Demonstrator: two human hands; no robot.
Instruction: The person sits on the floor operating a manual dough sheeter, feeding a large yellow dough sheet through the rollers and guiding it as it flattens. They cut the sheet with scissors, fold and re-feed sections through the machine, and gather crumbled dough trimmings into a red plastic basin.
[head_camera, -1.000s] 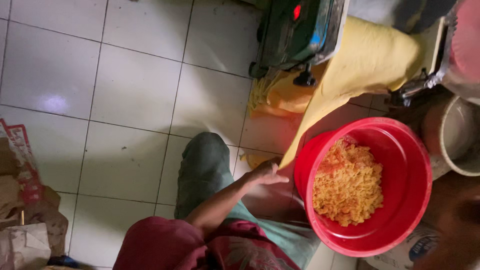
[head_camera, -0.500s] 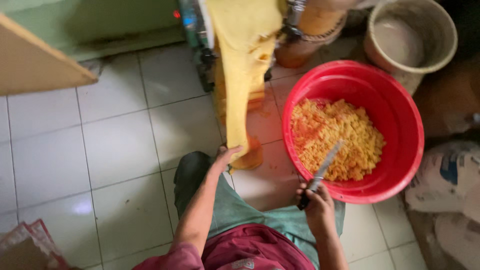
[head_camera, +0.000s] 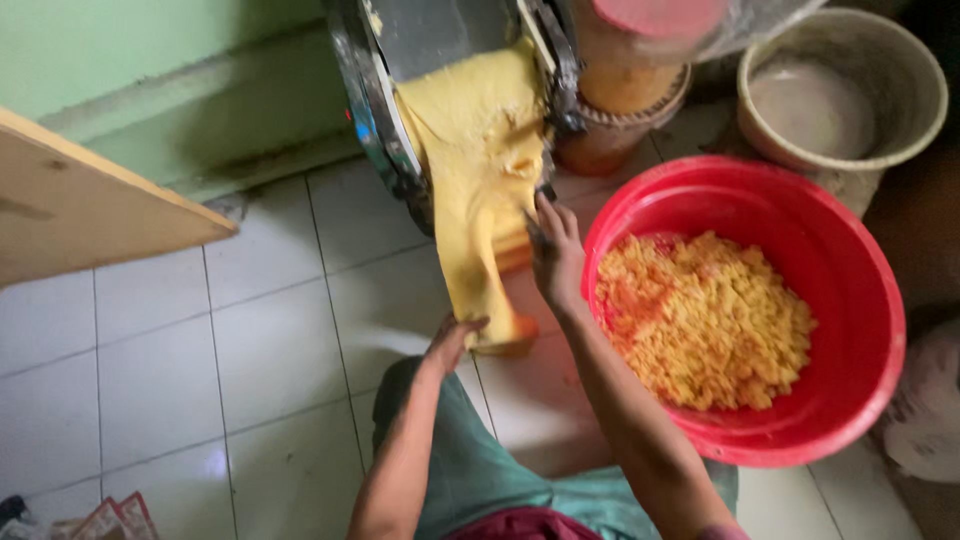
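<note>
**Over the tiled floor: hands on the dough sheet**

Nearest, the left hand (head_camera: 452, 342) pinches the lower end of the yellow dough sheet (head_camera: 480, 190); the right hand (head_camera: 557, 255) grips a knife at its edge. An even, gentle pull would likely keep the sheet from tearing. Beside them, the red basin (head_camera: 870, 300) holds yellow crumbled dough (head_camera: 705, 320). Farther off, the pale bucket (head_camera: 925, 110) holds something whitish, near the machine (head_camera: 400, 60) feeding the sheet.

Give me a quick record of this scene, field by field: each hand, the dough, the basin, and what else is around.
left hand: grips lower end of dough sheet
right hand: on the sheet's right edge, dark tool barely visible
dough sheet: yellow, hangs from machine
basin: red, holds yellow crumbs
nearby: pale bucket, wooden board, tiled floor
</note>
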